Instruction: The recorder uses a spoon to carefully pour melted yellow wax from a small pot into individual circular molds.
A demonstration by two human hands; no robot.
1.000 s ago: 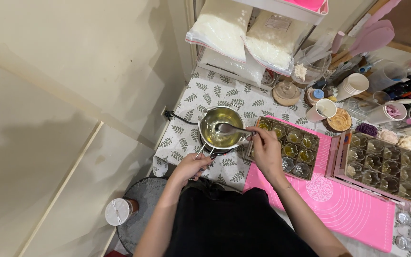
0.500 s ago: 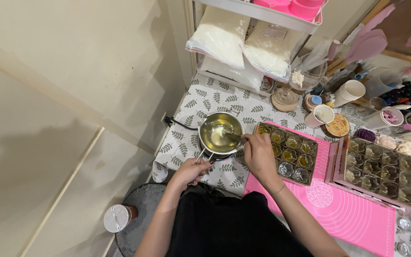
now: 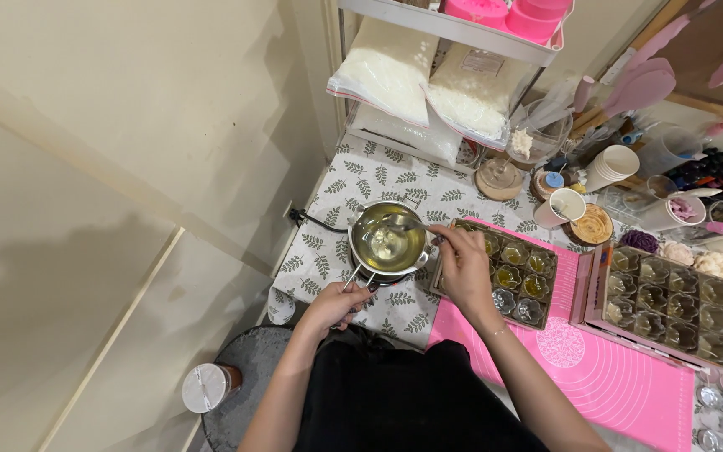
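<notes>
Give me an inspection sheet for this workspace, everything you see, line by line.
Surface: table under leaf-print cloth, pink mat at right.
Job's things: metal pot of clear yellowish liquid; spoon in it.
Clutter: mould trays, paper cups, bags of white flakes.
Grippers: left hand on the pot handle; right hand holds the spoon.
Cables: black cord behind the pot.
Surroundings: shelf, cream wall, stool.

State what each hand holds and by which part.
Left hand grips the pot by its handle end; right hand holds a spoon by its handle.
</notes>
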